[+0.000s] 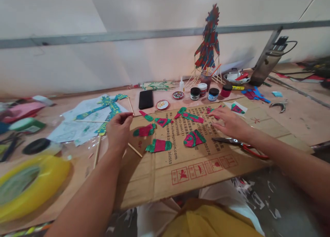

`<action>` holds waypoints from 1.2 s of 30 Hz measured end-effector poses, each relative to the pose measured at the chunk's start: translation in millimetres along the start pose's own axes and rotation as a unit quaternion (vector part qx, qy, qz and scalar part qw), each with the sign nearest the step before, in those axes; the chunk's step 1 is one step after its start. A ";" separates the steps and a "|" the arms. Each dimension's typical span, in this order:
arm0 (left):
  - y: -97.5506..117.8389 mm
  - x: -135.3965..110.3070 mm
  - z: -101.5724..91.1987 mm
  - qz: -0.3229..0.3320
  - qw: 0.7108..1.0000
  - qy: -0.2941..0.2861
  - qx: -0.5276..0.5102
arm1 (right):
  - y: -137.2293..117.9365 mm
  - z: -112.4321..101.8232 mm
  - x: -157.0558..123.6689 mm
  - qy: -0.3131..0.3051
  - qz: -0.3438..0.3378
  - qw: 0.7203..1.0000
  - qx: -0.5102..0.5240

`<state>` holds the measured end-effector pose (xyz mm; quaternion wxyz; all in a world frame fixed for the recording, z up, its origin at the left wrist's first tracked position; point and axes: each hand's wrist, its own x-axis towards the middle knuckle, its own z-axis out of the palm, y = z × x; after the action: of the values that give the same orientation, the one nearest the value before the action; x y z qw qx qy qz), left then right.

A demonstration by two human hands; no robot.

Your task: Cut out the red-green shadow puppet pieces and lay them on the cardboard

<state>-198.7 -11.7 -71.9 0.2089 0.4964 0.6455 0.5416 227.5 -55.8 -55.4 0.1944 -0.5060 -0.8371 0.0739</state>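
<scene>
My left hand (pixel 120 128) is above the left part of the cardboard sheet (pixel 162 182), thumb and fingertips pinched together. What they hold, if anything, I cannot make out; one thin stick (pixel 131 105) ends near the fingertips and another short wooden stick (pixel 135 150) lies just below. On the right, my right hand (pixel 228 122) reaches over the cardboard with fingers apart, fingertips at a small pink-and-green cutout (pixel 213 110). Several painted cutouts lie between the hands, among them a boot-like piece (pixel 160 146) and a head-like piece (pixel 194 139). Scissors (pixel 234 140) lie under my right forearm.
Paint jars (pixel 212 94), a black phone (pixel 145 99) and a sequin dish (pixel 162 104) line the back. A painted figure (pixel 211 41) stands on sticks behind. A teal-and-yellow figure (pixel 110 106), yellow tape roll (pixel 56 171) and bottle (pixel 268 65) flank the cardboard.
</scene>
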 end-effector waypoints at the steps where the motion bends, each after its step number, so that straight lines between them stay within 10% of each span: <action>1: -0.1 0.2 0.0 0.000 1.000 -0.002 -0.001 | -9.9 5.5 0.7 -0.015 -0.012 1.000 0.014; 12: -2.0 2.3 0.5 -0.001 1.000 -0.003 -0.001 | -41.4 27.0 30.2 -0.185 0.020 0.978 0.095; 21: -4.1 3.9 1.2 0.007 1.000 -0.002 -0.025 | -17.2 -19.4 43.5 -0.027 0.191 0.945 0.263; 27: -6.9 5.5 2.3 0.007 1.000 0.001 -0.028 | -39.5 7.1 34.2 -0.141 0.128 0.958 0.214; 36: -7.2 6.4 1.7 0.016 0.999 0.013 -0.041 | -23.6 29.5 36.8 -0.110 -0.025 0.993 -0.042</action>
<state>-203.0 -4.8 -77.3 0.2115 0.4906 0.6176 0.5772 181.2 -32.6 -65.6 0.0814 -0.4818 -0.8679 0.0890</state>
